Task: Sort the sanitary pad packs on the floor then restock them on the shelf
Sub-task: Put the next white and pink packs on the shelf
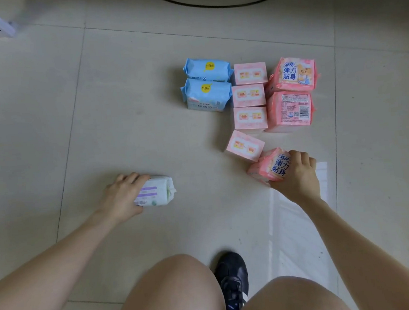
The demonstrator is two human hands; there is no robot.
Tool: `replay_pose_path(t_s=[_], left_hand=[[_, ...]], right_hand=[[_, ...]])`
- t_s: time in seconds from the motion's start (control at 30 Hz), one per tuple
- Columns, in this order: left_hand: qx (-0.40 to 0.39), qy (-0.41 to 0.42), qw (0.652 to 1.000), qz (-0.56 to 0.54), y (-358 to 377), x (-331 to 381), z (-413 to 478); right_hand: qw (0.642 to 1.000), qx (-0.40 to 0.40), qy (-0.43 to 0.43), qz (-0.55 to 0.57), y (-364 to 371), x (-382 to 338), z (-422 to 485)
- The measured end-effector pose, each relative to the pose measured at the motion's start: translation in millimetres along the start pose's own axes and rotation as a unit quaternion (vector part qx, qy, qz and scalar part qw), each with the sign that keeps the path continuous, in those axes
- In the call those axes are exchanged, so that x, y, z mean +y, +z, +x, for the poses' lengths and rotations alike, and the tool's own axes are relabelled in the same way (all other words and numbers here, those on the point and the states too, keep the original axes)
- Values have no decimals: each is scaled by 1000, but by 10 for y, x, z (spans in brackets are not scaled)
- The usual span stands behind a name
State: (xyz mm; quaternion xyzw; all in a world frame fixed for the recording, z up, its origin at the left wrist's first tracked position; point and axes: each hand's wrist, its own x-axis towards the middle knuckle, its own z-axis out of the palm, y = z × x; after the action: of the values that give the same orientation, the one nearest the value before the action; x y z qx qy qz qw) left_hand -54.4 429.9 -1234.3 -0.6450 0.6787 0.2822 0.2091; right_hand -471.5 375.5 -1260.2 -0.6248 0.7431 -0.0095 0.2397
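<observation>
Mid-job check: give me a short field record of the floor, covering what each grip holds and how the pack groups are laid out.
left grip: holds white pack, left of the groups
right grip: holds dark pink pack, at the near end of the pink columns
blue packs: two, in the left column
pale pink packs: four, in the middle column, the nearest one tilted
dark pink packs on floor: two, in the right column
shelf: not in view

Packs (249, 95) on floor (133, 99) — three columns
</observation>
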Motion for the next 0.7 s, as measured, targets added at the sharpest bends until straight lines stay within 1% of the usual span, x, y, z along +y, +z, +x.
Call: replay_pose_path(t_s=[0.2,0.37,0.53,0.7], left_hand=[[35,5,999,-22,-247,125,-229],[59,8,998,-23,-641,245,-637],[83,3,996,-21,-1225,378,-1167],[96,-7,994,-43,-1982,520,-1768]], right_hand=[[1000,19,3,24,-281,-186,-204],[999,15,13,42,-748,-416,-442],[998,-8,21,60,-1430,-699,-673],[997,-18,9,79,-2329,-1061,-903]])
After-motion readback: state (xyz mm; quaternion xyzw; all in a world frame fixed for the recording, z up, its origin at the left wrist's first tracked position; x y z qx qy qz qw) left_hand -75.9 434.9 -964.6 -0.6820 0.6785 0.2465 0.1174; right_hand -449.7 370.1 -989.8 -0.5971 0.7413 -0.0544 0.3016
